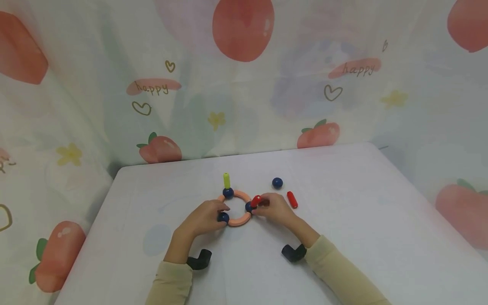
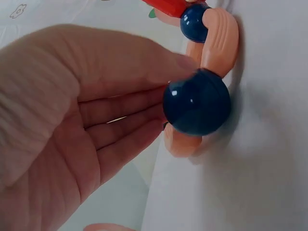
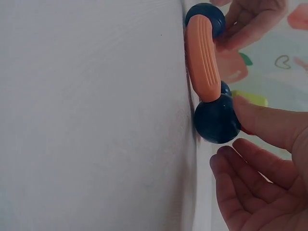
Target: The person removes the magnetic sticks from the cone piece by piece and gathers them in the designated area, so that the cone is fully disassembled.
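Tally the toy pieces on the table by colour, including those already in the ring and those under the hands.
Blue balls: 4
Orange curved pieces: 3
Red sticks: 2
Yellow-green stick: 1
Total: 10

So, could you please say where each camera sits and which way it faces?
Head: on the head, facing forward and down at the table; left hand, right hand and sleeves show.
Left wrist: at that wrist, facing a blue ball; left hand shows.
Right wrist: at that wrist, facing another blue ball; both hands show.
Both wrist views share one peach curved rod.
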The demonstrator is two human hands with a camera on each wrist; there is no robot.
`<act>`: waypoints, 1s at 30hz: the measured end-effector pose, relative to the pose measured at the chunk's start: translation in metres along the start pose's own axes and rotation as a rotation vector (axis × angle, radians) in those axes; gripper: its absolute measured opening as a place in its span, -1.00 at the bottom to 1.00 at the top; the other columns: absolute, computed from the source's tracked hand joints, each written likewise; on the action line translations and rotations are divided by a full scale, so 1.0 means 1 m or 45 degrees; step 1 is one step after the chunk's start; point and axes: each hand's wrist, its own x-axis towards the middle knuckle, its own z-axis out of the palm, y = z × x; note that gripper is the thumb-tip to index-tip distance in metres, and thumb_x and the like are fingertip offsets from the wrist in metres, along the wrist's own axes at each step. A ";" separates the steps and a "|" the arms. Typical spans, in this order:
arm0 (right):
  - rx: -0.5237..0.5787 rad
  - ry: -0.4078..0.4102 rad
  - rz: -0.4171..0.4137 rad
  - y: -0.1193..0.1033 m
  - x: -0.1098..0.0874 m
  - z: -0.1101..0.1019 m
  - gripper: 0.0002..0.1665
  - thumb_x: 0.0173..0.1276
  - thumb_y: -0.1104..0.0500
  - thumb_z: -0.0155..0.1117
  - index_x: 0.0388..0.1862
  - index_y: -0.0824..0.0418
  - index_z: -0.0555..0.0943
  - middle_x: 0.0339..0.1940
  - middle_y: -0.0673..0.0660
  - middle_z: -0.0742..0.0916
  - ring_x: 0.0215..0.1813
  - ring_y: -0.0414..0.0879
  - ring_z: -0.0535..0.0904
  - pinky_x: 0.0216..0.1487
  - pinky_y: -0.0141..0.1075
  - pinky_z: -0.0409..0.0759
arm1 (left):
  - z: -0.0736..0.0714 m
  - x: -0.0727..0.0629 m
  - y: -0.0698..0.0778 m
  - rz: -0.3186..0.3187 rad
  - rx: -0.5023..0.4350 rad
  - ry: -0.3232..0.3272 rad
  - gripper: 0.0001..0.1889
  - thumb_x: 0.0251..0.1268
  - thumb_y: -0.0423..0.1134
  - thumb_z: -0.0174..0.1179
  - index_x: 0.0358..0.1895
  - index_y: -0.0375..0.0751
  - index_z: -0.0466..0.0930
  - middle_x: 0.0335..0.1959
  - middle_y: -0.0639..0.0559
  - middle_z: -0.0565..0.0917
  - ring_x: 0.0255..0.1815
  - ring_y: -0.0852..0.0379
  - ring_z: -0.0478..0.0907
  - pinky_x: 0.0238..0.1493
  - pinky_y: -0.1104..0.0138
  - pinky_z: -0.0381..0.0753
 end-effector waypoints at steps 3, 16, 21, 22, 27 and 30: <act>-0.002 0.002 0.000 0.000 -0.002 -0.002 -0.60 -0.01 0.16 0.49 -0.14 0.18 0.65 -0.28 -0.01 0.68 -0.15 -0.09 0.57 -0.09 -0.22 0.55 | 0.004 0.003 0.003 0.006 -0.027 0.038 -0.59 0.04 -0.27 0.32 0.02 -0.26 0.57 -0.06 -0.02 0.59 -0.10 0.09 0.51 -0.06 0.22 0.50; 0.062 0.074 -0.204 0.000 -0.011 -0.009 -0.62 0.03 0.19 0.46 -0.13 0.24 0.64 -0.22 0.04 0.69 -0.10 0.01 0.58 -0.03 -0.16 0.53 | 0.035 0.034 0.017 0.136 -0.186 0.281 -0.65 0.04 -0.23 0.33 -0.06 -0.19 0.58 -0.07 0.07 0.59 0.03 0.15 0.47 0.09 0.19 0.40; 0.078 0.105 -0.219 -0.001 -0.012 -0.008 -0.64 0.04 0.21 0.45 -0.14 0.25 0.64 -0.22 0.05 0.69 -0.10 0.02 0.58 -0.04 -0.17 0.53 | 0.041 0.039 0.020 0.137 -0.184 0.316 -0.61 0.02 -0.24 0.34 -0.04 -0.26 0.58 -0.10 0.04 0.60 -0.01 0.14 0.49 0.05 0.27 0.44; 0.082 0.111 -0.219 -0.002 -0.012 -0.008 -0.64 0.04 0.21 0.45 -0.14 0.24 0.64 -0.22 0.05 0.69 -0.10 0.02 0.58 -0.04 -0.17 0.53 | 0.041 0.040 0.020 0.139 -0.179 0.322 -0.61 0.02 -0.24 0.34 -0.04 -0.27 0.58 -0.10 0.03 0.61 -0.01 0.14 0.50 0.05 0.28 0.44; 0.127 0.126 -0.229 -0.002 -0.011 -0.007 -0.66 0.05 0.21 0.45 -0.15 0.25 0.65 -0.23 0.05 0.69 -0.10 0.03 0.58 -0.05 -0.18 0.54 | 0.043 0.041 0.022 0.132 -0.146 0.337 -0.65 0.02 -0.25 0.34 -0.08 -0.27 0.59 -0.13 0.04 0.61 -0.02 0.13 0.50 0.04 0.29 0.44; 0.164 0.122 -0.236 -0.007 -0.014 -0.009 -0.67 0.07 0.24 0.42 -0.15 0.30 0.64 -0.23 0.11 0.69 -0.11 0.07 0.59 -0.06 -0.18 0.54 | 0.045 0.042 0.023 0.113 -0.118 0.347 -0.68 0.02 -0.25 0.34 -0.11 -0.25 0.61 -0.15 0.03 0.62 -0.03 0.13 0.51 0.03 0.28 0.44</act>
